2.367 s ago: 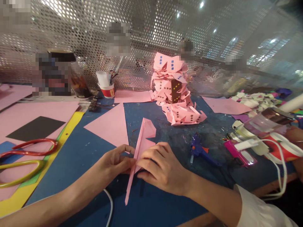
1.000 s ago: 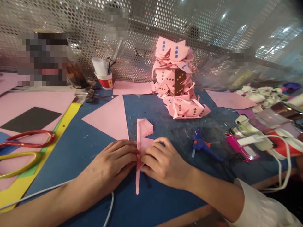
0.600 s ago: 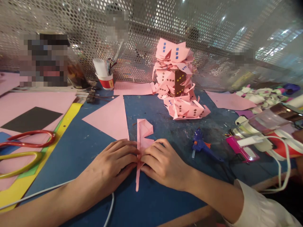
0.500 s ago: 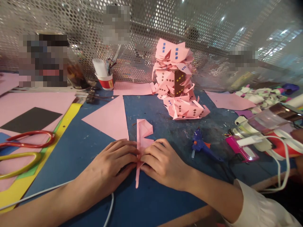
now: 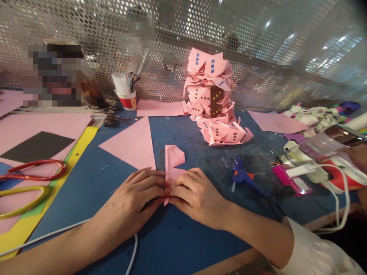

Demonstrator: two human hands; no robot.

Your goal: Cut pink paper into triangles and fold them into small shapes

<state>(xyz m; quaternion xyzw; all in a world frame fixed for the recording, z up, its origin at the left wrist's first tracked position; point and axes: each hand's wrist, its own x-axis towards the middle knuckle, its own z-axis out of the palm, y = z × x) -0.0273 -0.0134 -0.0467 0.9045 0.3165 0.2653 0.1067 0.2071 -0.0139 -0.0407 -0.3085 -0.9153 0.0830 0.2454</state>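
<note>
A folded strip of pink paper (image 5: 174, 157) lies on the blue table, its upper end a pointed loop and its lower end pinched between my two hands. My left hand (image 5: 137, 198) grips its left edge with curled fingers. From the right, my right hand (image 5: 197, 196) presses on the same paper, fingers bent and close together. Only a short tip of the strip shows below the fingertips. A larger pink sheet (image 5: 133, 145) lies flat just beyond my left hand. Behind stands a stack of folded pink pieces (image 5: 197, 93) with blue, brown and yellow squares.
Red-handled scissors (image 5: 61, 168) and yellow-handled scissors (image 5: 43, 194) lie at left on coloured sheets. A blue glue gun (image 5: 243, 177) is on the right, near a pink device (image 5: 292, 181). White cable (image 5: 134, 250) crosses the front. A paper cup (image 5: 129, 101) stands behind.
The long lower end of the pink strip, which pointed toward me, is now folded up, leaving only a short tip below my fingers. Both hands have stayed nearly in place.
</note>
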